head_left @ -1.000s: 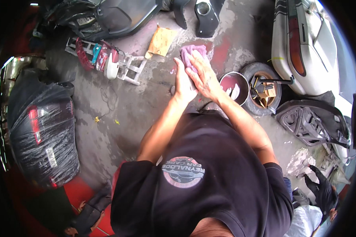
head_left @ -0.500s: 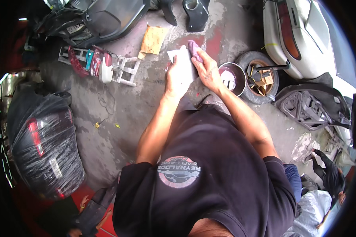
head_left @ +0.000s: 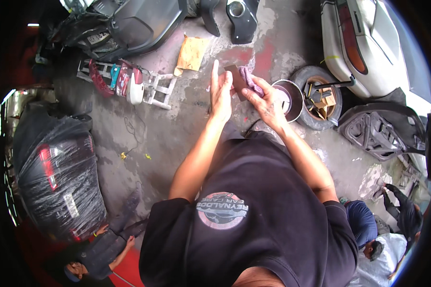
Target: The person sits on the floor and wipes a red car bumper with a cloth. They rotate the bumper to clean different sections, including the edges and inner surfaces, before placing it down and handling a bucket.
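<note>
Both hands meet in front of my body over the concrete floor. A dark brown sheet (head_left: 235,79), which looks like sandpaper, is tilted between them. My left hand (head_left: 220,98) touches its left edge with the thumb side, and a pale, overexposed finger or edge points up beside it. My right hand (head_left: 269,106) grips a bunched purple cloth (head_left: 252,82) against the sheet's right side, thumb in front. What lies behind the sheet is hidden. Just right of my right hand stands a round metal basin (head_left: 296,101) with something pale inside.
A tyre (head_left: 316,121) holding blocks and tools lies beyond the basin, near a white car (head_left: 334,62). A yellow-brown envelope (head_left: 192,53) and a small rack (head_left: 159,91) with painted parts lie ahead left. A plastic-covered car (head_left: 67,172) stands left. Other people (head_left: 103,253) are at the lower edges.
The white sheet-like surface seen between my hands has turned out of view, and a brown face shows instead. My right hand and the cloth have moved right and down.
</note>
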Action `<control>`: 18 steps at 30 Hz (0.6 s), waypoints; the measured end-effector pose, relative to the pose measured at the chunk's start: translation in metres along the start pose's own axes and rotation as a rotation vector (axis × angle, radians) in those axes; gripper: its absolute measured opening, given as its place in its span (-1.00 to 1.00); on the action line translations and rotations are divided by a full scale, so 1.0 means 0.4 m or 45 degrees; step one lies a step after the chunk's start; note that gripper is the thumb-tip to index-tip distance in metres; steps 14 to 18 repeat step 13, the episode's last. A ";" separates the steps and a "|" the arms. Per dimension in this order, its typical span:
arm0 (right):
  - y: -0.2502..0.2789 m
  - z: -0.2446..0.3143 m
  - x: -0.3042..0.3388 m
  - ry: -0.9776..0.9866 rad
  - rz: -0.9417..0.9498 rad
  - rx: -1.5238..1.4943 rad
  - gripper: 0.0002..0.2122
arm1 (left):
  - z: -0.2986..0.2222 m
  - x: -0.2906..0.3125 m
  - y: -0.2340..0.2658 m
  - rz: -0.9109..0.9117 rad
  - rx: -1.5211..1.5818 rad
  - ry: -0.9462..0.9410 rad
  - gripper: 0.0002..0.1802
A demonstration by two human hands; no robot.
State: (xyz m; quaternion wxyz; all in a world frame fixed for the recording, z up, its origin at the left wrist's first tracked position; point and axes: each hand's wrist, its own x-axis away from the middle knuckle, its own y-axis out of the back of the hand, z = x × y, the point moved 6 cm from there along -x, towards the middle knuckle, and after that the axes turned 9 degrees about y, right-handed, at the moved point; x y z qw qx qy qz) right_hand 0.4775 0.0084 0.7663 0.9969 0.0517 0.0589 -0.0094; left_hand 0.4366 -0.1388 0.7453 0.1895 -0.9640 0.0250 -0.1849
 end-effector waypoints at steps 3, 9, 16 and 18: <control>-0.061 0.042 0.005 0.445 0.228 0.449 -0.54 | 0.036 -0.040 -0.014 0.267 0.379 0.127 -0.20; -0.012 0.146 0.010 -0.224 0.294 -0.105 -0.60 | -0.061 -0.056 0.031 0.407 0.554 0.164 -0.08; -0.089 0.141 -0.027 0.519 0.284 0.378 -0.52 | -0.062 -0.080 0.016 0.437 0.455 0.112 -0.03; -0.089 0.141 -0.027 0.519 0.284 0.378 -0.52 | -0.062 -0.080 0.016 0.437 0.455 0.112 -0.03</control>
